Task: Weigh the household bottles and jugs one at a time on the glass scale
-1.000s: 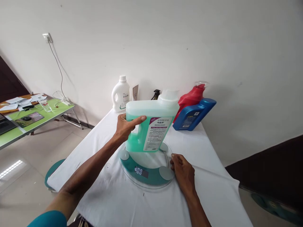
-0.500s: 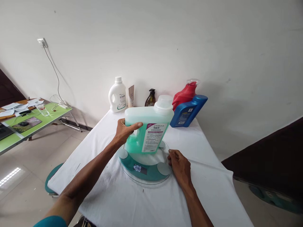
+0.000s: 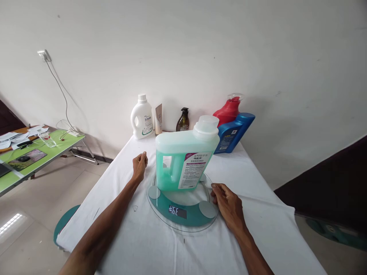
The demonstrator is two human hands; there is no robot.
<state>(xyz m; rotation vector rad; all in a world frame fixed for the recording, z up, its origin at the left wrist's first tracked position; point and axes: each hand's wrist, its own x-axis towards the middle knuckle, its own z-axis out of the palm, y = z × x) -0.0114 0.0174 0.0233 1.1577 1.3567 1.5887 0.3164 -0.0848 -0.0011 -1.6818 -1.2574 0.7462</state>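
A large bottle of green liquid [image 3: 172,179] with a handle hole and a clear-white cap stands upright on a round glass scale [image 3: 168,214]. The lit display [image 3: 177,211] in the scale's teal band shows figures. My left hand [image 3: 140,167] is closed, with nothing visible in it, just left of the bottle and apart from it. On the other side, my right hand [image 3: 228,204] rests on the cloth by the scale's right edge. Its fingers are curled in and appear empty; whether they touch the glass I cannot tell.
Along the wall stand a white jug-shaped bottle [image 3: 142,118], a beige tube [image 3: 158,120], a dark pump bottle [image 3: 183,120], a red bottle [image 3: 228,112] and a blue bottle [image 3: 236,133]. A white cloth [image 3: 160,252] covers the table. At left is a green table [image 3: 61,143].
My left hand has let go of the green bottle and drawn back to the left. The bottle now rests on the scale, whose display has changed from zeros. My right hand stays by the scale.
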